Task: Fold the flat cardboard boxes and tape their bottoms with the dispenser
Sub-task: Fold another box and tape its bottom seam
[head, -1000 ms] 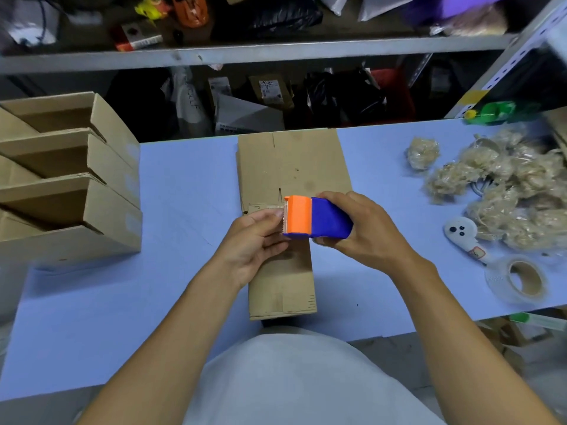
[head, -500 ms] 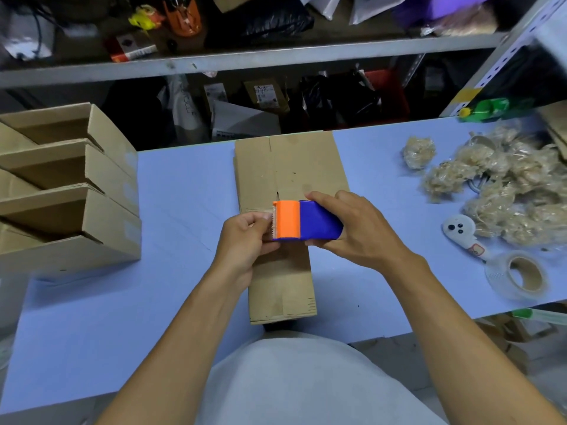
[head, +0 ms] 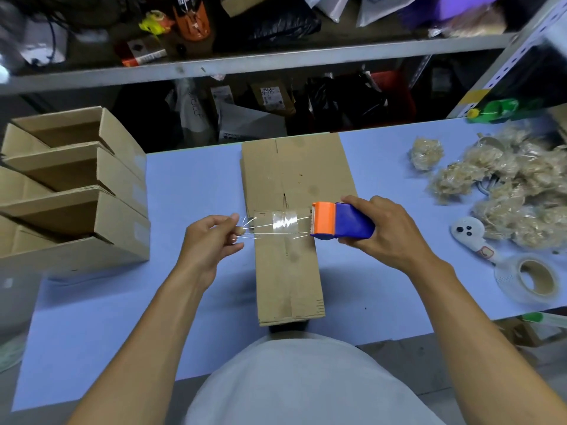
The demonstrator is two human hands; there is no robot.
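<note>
A narrow folded cardboard box (head: 290, 277) lies lengthwise in front of me, resting on a stack of flat cardboard (head: 294, 167). My right hand (head: 383, 231) grips the blue and orange tape dispenser (head: 340, 220) just right of the box. My left hand (head: 211, 237) pinches the free end of the clear tape (head: 283, 223) left of the box. The tape strip is stretched tight between my hands, hovering across the box's upper end.
Several folded open boxes (head: 76, 191) are stacked at the left on the blue table (head: 184, 185). At the right lie crumpled tape wads (head: 503, 188), a white dispenser (head: 472, 237) and a tape roll (head: 530, 277). Cluttered shelves (head: 276, 59) stand behind the table.
My hands have moved apart: the left pulled the tape end leftward, the right carried the dispenser rightward. A length of clear tape now spans the box.
</note>
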